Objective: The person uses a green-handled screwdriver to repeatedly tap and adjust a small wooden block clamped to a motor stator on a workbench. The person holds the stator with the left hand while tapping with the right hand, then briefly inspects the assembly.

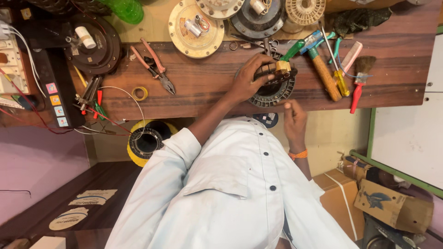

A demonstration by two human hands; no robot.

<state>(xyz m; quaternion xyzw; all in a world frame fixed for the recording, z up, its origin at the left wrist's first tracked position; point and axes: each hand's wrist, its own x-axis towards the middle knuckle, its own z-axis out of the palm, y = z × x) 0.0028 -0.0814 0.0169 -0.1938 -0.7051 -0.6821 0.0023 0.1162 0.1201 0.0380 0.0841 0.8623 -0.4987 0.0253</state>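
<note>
A black ring-shaped motor stator [273, 93] lies at the near edge of the wooden table [207, 83]. My left hand [249, 79] lies over its top and grips it, the fingers wrapped over dark windings next to a small tan block [283, 67]. My right hand [294, 121], with an orange band on the wrist, hovers just below the stator at the table edge. Its fingers are curled in and I see nothing in it. A green-handled tool [294, 49] rests just beyond the stator.
To the right lie a wooden-handled hammer [324, 74], a yellow screwdriver [342, 82], a pink comb [351, 56] and a red-handled brush [359, 80]. Pink-handled pliers [156, 67] and a yellow tape roll [140, 93] lie left. Round motor covers [196, 28] sit behind. Cardboard boxes [392, 207] stand at lower right.
</note>
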